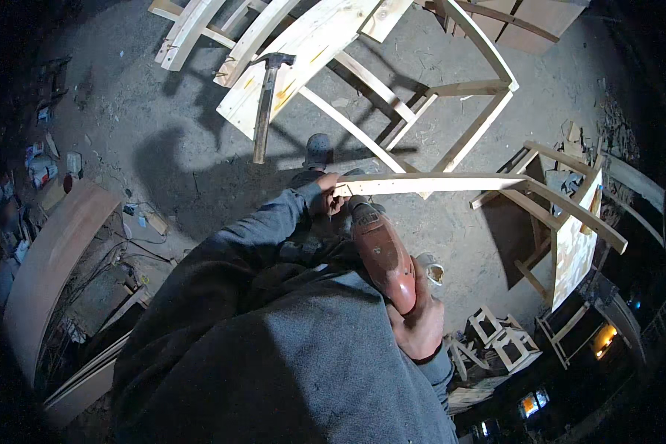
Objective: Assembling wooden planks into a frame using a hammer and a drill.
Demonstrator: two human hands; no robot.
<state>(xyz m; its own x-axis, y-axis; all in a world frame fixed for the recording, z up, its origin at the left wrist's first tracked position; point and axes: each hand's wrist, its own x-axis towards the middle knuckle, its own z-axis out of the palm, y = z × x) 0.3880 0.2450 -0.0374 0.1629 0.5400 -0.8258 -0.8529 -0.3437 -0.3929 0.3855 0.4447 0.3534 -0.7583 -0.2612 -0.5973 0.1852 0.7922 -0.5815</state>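
Note:
My right hand (420, 320) is wrapped round the rear of a worn red power drill (382, 255), which slants up and left in front of my body. The drill's nose meets the near side of a long pale wooden strip (429, 184), close to the strip's left end. Gripping that same end is my left hand (328, 194), its fingers closed about the wood. The bit itself is hidden at the contact. From there the strip runs right, overlapping a wooden frame. Beyond my left hand a claw hammer (265, 107) lies across a broad pale board (300, 63).
A frame of pale battens (473, 133) stands ahead on the concrete floor (200, 170). At right is a tipped wooden stool-like frame (573, 248). Small wooden frames (507, 340) sit lower right. A curved plywood panel (59, 259), cables and clutter line the left.

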